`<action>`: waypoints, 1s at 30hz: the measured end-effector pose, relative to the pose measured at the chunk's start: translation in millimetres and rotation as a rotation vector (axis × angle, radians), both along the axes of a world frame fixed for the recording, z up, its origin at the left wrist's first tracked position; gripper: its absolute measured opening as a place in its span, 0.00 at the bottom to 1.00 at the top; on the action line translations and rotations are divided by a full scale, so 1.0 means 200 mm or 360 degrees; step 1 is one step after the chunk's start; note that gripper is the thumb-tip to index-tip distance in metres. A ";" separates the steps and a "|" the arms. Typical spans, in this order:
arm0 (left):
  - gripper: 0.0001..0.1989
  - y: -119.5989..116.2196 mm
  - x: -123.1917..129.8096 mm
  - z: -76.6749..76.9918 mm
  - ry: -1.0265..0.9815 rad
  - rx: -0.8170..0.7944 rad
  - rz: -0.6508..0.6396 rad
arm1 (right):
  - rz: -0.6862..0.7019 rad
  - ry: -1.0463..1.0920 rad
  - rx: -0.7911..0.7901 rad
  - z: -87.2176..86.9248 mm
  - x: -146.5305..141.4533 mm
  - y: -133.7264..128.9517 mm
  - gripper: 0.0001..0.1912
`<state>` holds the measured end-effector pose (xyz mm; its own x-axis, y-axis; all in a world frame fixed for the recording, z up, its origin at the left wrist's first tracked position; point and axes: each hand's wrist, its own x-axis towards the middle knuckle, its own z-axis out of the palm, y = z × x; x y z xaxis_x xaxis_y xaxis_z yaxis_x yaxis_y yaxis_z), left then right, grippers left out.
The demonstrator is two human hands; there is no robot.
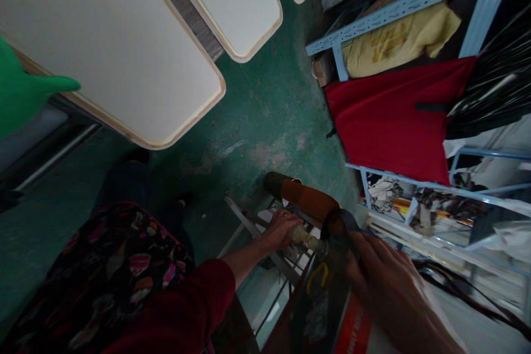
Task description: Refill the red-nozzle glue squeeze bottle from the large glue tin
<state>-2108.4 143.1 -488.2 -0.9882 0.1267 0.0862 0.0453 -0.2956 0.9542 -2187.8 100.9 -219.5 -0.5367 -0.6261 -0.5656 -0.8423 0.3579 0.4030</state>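
Note:
My left hand (281, 230), reaching out of a dark red sleeve, has its fingers closed round the end of a pale yellowish fitting (309, 240). That fitting joins a dark, bulky object (321, 304) with a yellow hook shape and a red label on it. Nearer the camera, my right hand (385, 282) presses with bent fingers against the dark object's right side; its fingertips are partly in shadow. Just beyond both hands lies a brown-orange cylindrical piece (309, 197).
White boards with rounded corners (124, 50) fill the upper left, with a green object (25, 88) at the edge. Blue metal shelving (398, 8) stands on the right, with red cloth (398, 121) hanging from it. A metal frame (244, 218) is below the hands. Green floor (249, 121) shows between.

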 end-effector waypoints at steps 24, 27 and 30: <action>0.29 -0.01 -0.01 0.01 -0.0015 -0.0070 -0.0081 | 0.0071 -0.0035 -0.0036 0.00 -0.01 0.05 0.13; 0.28 -0.01 -0.01 0.01 -0.0017 -0.0063 -0.0077 | 0.0085 -0.0021 -0.0012 -0.01 -0.01 0.05 0.12; 0.27 0.00 -0.01 0.01 -0.0031 -0.0035 -0.0031 | 0.0073 -0.0015 -0.0019 -0.01 -0.01 0.04 0.12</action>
<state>-2110.6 142.9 -486.4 -0.9870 0.1474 0.0642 0.0214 -0.2754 0.9611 -2190.0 109.4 -221.8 -0.5020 -0.6567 -0.5628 -0.8616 0.3234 0.3911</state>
